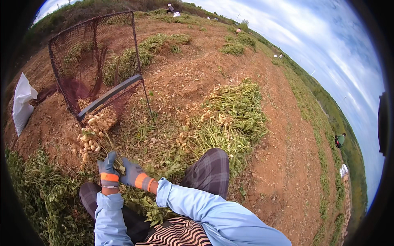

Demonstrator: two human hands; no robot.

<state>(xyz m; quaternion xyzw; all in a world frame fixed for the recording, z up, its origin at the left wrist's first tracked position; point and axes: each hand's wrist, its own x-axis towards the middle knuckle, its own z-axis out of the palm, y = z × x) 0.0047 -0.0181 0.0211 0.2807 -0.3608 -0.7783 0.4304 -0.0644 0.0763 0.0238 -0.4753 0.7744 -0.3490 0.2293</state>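
We grip the peanut plant point(93, 141) stems with left hand point(108, 168) and right hand point(132, 172) clenched side by side, pod cluster at 11 o'clock, stems running toward the bar of the mesh frame point(108, 95), left hand nearer.

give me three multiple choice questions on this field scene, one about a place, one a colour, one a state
1. Where is the white sack?
A. far left on the soil
B. inside the net frame
C. on the person's knee

2. What colour are the glove cuffs?
A. green
B. orange
C. white

3. What are the hands doing?
A. resting apart, empty
B. both gripping one peanut plant
C. lifting the net frame

Answers:
1 A, the white sack lies left of the net frame.
2 B, orange bands ring both wrists.
3 B, the left hand and right hand close on the stems of the peanut plant, its pods pointing toward the frame.
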